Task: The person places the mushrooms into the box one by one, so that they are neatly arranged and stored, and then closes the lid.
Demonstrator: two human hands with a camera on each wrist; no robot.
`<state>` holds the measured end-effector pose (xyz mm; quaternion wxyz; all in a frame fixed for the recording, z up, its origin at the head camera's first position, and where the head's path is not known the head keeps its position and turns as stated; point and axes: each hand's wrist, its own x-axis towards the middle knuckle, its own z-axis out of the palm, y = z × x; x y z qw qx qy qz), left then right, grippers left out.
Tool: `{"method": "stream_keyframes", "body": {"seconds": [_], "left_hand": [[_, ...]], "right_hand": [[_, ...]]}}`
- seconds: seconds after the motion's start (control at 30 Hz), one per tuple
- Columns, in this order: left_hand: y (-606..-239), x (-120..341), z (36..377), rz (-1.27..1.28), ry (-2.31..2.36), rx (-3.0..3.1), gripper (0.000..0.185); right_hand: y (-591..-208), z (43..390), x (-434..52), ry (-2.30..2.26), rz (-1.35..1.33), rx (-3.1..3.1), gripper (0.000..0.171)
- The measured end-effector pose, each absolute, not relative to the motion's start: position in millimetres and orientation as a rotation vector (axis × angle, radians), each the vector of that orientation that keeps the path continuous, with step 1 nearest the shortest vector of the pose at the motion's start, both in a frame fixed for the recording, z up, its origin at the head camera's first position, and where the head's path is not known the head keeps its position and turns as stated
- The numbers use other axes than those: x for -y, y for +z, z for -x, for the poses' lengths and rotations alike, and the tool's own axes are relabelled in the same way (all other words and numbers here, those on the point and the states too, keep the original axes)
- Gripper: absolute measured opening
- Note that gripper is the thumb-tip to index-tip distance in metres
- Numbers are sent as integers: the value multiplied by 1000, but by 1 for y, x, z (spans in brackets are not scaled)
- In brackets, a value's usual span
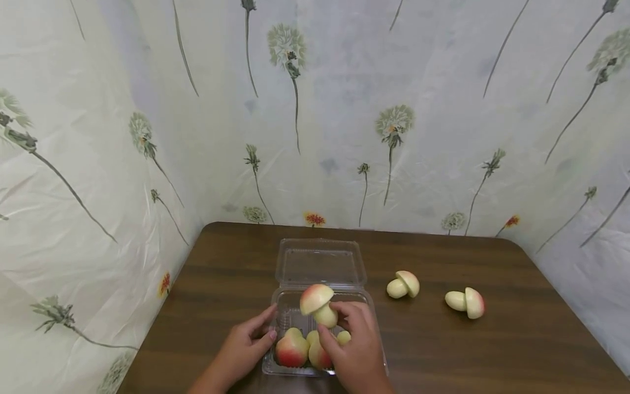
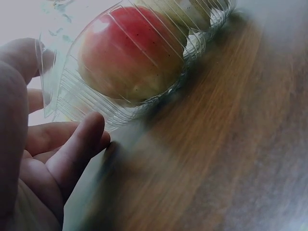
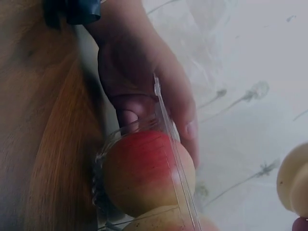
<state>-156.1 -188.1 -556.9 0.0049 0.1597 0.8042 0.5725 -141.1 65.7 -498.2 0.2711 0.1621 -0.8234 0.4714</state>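
My right hand (image 1: 356, 347) pinches the stem of a cream mushroom (image 1: 317, 300) with a pink-blushed cap, between thumb and fingers. It holds the mushroom above a hinged clear plastic container (image 1: 375, 328). Several more mushrooms (image 1: 292, 350) with red-blushed caps lie in the front of the container's base. At its left side, my left hand (image 1: 241, 345) rests its fingertips against the wall and rim, fingers loosely extended. The left wrist view shows the thumb by the lower corner of the container (image 2: 115, 115). In the right wrist view, the held mushroom (image 3: 294, 183) is partly cut off.
Two more mushrooms, one nearer (image 1: 403, 284) and one farther right (image 1: 466, 302), lie on the dark wooden table (image 1: 423, 350). The container's transparent lid (image 1: 320, 265) lies folded back behind its base. Floral sheeting (image 1: 334, 109) hangs behind the table and along its sides.
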Motion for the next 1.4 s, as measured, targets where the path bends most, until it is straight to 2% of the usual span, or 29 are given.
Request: {"method": "stream_keyframes", "body": {"seconds": [0.87, 1.4], "left_hand": [[-560, 189, 160, -460, 1802, -2530, 54], [-559, 188, 158, -485, 1780, -2558, 54]], "right_hand": [[-496, 159, -45, 1333, -418, 2314, 40], [-497, 164, -37, 1270, -294, 2538, 34]]}}
